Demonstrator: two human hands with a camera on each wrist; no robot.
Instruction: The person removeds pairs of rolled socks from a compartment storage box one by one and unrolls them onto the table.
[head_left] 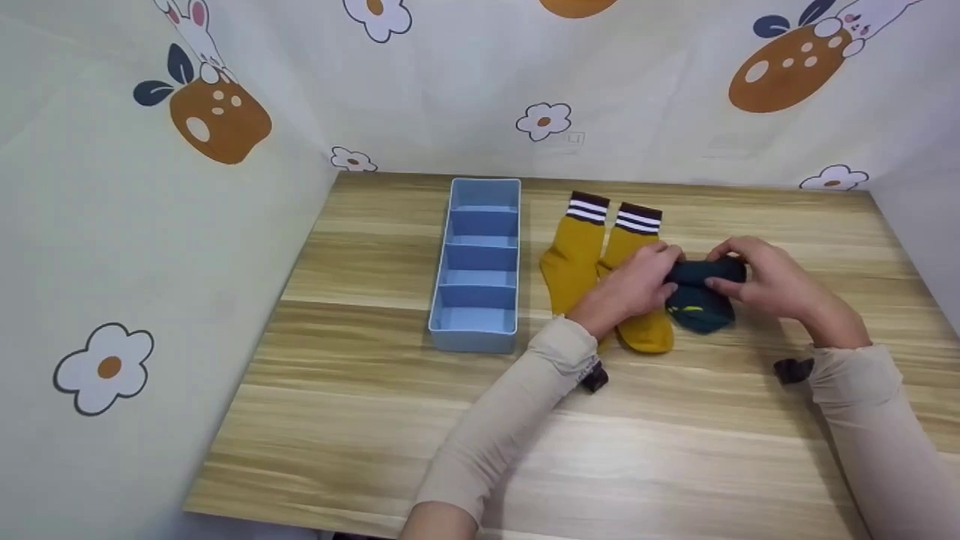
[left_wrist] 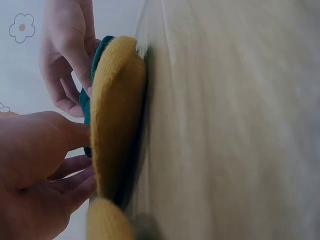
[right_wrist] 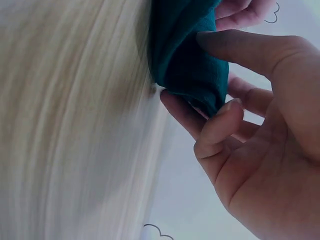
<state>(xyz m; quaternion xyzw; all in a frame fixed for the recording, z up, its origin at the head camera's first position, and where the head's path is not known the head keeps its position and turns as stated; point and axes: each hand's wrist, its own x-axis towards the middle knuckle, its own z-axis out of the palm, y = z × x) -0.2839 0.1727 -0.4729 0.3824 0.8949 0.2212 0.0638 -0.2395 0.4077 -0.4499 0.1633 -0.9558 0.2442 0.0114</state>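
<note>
Dark green socks (head_left: pixel 705 296) with a small yellow mark lie partly rolled up on the table, right of the mustard socks. My left hand (head_left: pixel 637 283) pinches the left end of the roll, its wrist passing over the mustard pair. At the roll's other end my right hand (head_left: pixel 769 279) holds the fabric between thumb and fingers. In the right wrist view the right thumb presses the green socks (right_wrist: pixel 192 60) while fingers reach under the edge. Two mustard socks (head_left: pixel 574 259) with dark, white-striped cuffs lie flat side by side, partly covered by the left forearm.
A blue box (head_left: pixel 474 341) with several compartments in a row stands left of the mustard socks. The wood-grain table (head_left: pixel 360 420) meets a patterned wall covering (head_left: pixel 450 97) at its back and left edges. Dark straps sit at both sleeve cuffs.
</note>
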